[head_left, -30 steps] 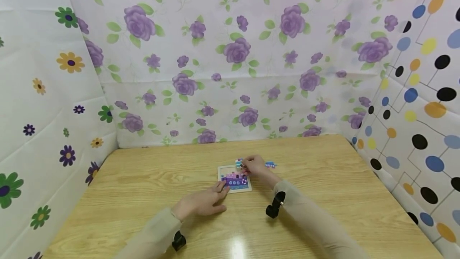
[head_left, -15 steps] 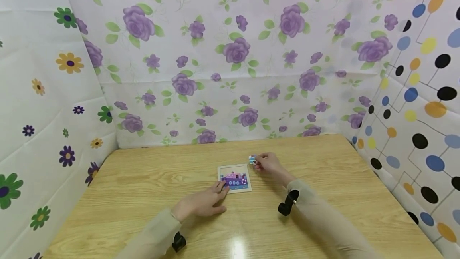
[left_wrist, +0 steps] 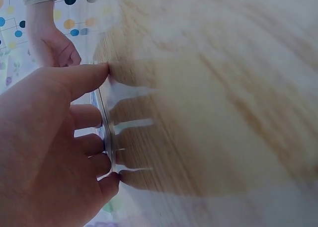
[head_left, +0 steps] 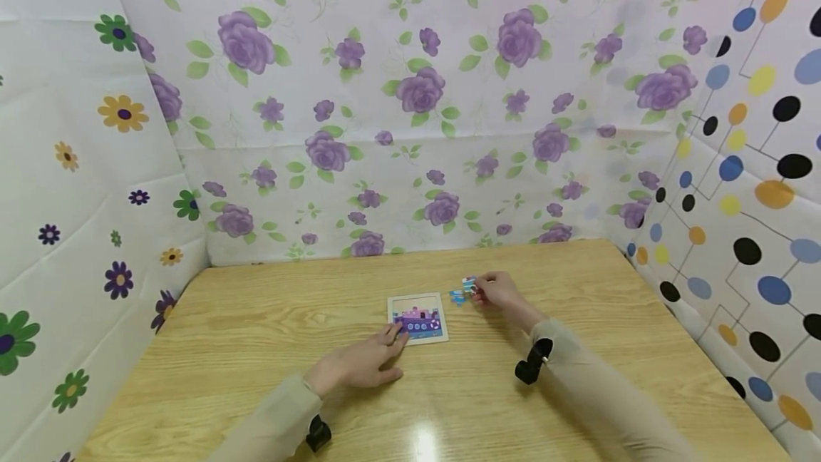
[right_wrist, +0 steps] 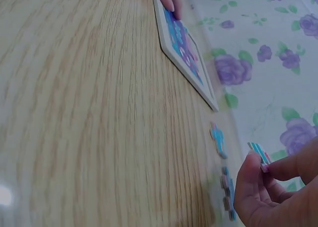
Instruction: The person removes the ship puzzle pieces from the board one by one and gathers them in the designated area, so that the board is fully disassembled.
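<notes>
A white-framed jigsaw puzzle (head_left: 418, 334) with a purple-and-pink ship picture lies on the table, partly filled, its upper part bare. My left hand (head_left: 367, 362) rests on the puzzle's lower left corner, fingers extended. In the left wrist view, the thumb and fingertips of the left hand (left_wrist: 54, 132) lie along the frame's edge. To the right of the puzzle, my right hand (head_left: 503, 294) pinches a blue-and-white striped puzzle piece (head_left: 470, 285) between thumb and fingers, above the table. A loose blue piece (head_left: 457, 297) lies beside it. In the right wrist view another loose piece (right_wrist: 228, 193) lies below the hand.
The wooden table (head_left: 308, 298) reaches back to a wall of flowered cloth (head_left: 385, 162). A dotted cloth (head_left: 744, 248) hangs on the right, and a cloth with colored flowers (head_left: 102, 234) on the left.
My right hand has moved right, away from the puzzle, carrying the striped piece. The loose blue piece has come into sight, while one further right is now covered. My left hand stays put.
</notes>
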Tool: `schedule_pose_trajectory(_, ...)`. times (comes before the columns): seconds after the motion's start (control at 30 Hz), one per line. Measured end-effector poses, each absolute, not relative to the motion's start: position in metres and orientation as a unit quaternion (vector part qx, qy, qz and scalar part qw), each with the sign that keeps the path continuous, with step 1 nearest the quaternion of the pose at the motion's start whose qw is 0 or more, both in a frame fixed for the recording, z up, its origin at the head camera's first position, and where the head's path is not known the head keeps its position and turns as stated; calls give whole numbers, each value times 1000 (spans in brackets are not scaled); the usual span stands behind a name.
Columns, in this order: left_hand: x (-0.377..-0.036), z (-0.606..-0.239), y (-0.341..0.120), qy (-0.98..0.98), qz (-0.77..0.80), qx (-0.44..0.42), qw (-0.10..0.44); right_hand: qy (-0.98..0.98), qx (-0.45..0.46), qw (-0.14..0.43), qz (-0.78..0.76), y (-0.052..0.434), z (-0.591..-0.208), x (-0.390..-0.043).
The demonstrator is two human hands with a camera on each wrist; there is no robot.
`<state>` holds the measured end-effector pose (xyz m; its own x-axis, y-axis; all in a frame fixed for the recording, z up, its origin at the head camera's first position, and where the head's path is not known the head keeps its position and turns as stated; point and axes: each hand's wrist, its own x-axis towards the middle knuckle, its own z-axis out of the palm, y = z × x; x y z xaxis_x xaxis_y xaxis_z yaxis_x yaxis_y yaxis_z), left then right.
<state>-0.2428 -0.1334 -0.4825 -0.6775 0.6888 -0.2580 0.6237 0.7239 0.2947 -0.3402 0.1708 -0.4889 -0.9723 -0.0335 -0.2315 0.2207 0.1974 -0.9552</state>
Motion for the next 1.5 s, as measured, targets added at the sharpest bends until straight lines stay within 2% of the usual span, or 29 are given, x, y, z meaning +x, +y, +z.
schedule_pose_trajectory(1.2,-242,-483,-136,908,120,358,182,801,94,110,-581,237,-491,-339)
schedule_pose_trajectory(1.5,-242,-486,-136,909,120,353,184,856,73,78,-506,238,-494,-336)
